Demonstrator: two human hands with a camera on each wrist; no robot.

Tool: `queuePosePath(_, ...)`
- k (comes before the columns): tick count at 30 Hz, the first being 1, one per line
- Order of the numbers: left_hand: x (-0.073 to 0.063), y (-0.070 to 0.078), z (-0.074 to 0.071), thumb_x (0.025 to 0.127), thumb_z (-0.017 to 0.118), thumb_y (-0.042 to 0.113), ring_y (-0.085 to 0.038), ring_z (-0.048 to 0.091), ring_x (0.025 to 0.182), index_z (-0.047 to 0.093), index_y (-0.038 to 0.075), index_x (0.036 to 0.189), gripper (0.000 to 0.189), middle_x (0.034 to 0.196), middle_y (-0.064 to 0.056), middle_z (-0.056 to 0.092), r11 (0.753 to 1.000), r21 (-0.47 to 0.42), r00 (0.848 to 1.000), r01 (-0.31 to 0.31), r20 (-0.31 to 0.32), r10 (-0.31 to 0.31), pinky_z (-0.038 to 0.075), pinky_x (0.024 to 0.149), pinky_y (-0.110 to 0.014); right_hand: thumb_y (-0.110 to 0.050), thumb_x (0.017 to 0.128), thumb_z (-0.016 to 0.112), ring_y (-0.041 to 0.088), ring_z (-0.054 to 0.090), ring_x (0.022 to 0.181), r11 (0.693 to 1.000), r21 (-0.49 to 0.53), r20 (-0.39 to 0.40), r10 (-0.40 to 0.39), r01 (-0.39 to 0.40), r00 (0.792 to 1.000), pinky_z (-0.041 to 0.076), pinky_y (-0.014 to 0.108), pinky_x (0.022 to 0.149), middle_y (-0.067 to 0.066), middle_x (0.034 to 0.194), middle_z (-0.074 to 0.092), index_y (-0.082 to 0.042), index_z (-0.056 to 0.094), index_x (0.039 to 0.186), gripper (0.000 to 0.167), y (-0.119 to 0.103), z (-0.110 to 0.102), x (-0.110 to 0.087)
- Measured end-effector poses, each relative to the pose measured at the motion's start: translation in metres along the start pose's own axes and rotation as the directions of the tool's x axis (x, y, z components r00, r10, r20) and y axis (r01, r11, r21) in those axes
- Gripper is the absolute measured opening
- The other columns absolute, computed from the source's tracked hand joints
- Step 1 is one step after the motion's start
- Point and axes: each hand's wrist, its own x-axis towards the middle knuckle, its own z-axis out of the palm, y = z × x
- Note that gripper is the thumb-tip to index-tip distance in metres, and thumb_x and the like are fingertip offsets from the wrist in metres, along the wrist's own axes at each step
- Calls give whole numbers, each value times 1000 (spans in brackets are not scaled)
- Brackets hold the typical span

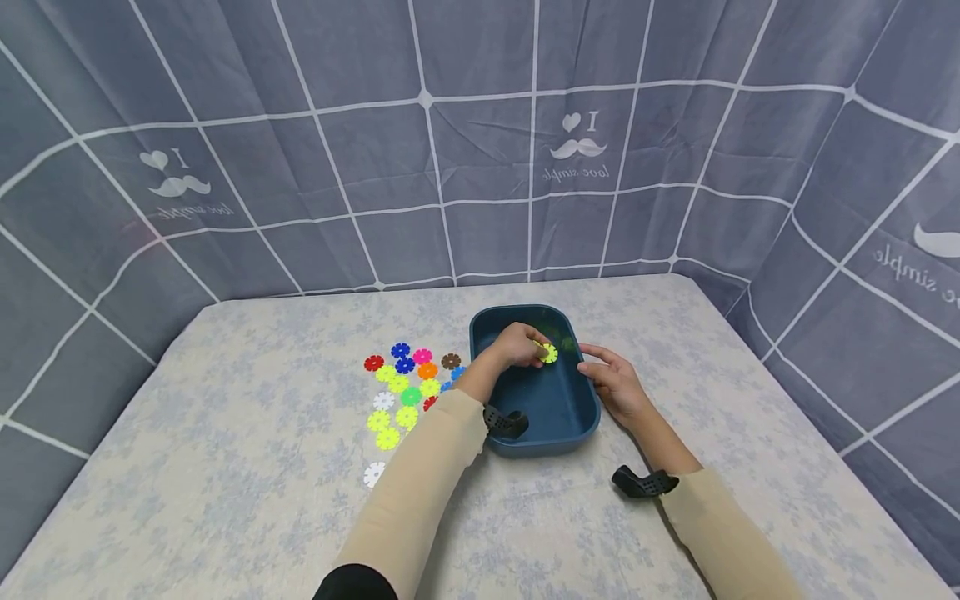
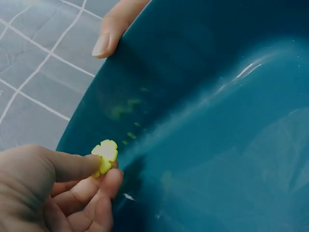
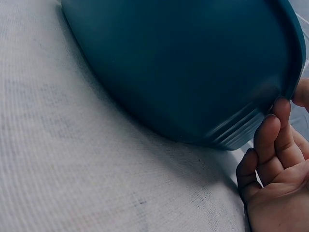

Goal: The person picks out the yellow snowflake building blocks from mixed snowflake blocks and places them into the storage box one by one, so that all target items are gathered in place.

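In the head view my left hand (image 1: 522, 345) is over the inside of a dark blue plastic bin (image 1: 537, 448). Thumb and fingertips pinch a yellow notched disc (image 1: 550, 353), a flower-shaped piece; the same disc (image 2: 106, 153) shows closer in the left wrist view, near the bin wall. My right hand (image 1: 617, 387) is at the bin's right side, fingertips touching the rim from outside. In the right wrist view its fingers (image 3: 268, 133) are loosely bent against the outer wall beneath the lip. Several flower discs (image 1: 406, 417) lie on the table left of the bin, some hidden behind my left forearm.
The table (image 1: 247, 433) has a pale floral cover. Behind and beside it hangs a grey curtain (image 1: 480, 150) with a white grid. A white disc (image 1: 374, 474) lies nearer the front, beside my left sleeve. Black wrist devices (image 1: 645, 482) are worn on both arms.
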Motion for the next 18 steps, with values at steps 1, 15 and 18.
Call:
queuePosePath(1,-1,-1,0,94,63,4,-13,63,65,68,-3,116,24,89,-14,70,1000,30,1000,-5,2,5,47,60,-23,1,95,55,8,64,71,1000,0,0,1,-1,1000,53,24,69,-4,77,69,14,34,140,50,0,0,0)
queuePosePath(15,2,-10,4,93,63,4,-18,67,73,70,-4,110,19,87,-13,71,983,179,999,-31,-10,34,52,67,-24,1,96,54,7,61,67,1000,8,8,-1,1,1000,52,24,67,-4,72,67,15,33,140,50,-2,0,-2)
queuePosePath(18,1,-9,5,94,63,5,-21,68,76,69,-4,111,20,90,-14,71,985,173,1000,-22,-3,23,53,67,-25,0,96,54,8,62,68,1000,4,10,5,-5,1000,52,24,68,-4,73,67,15,33,140,51,-2,0,-2)
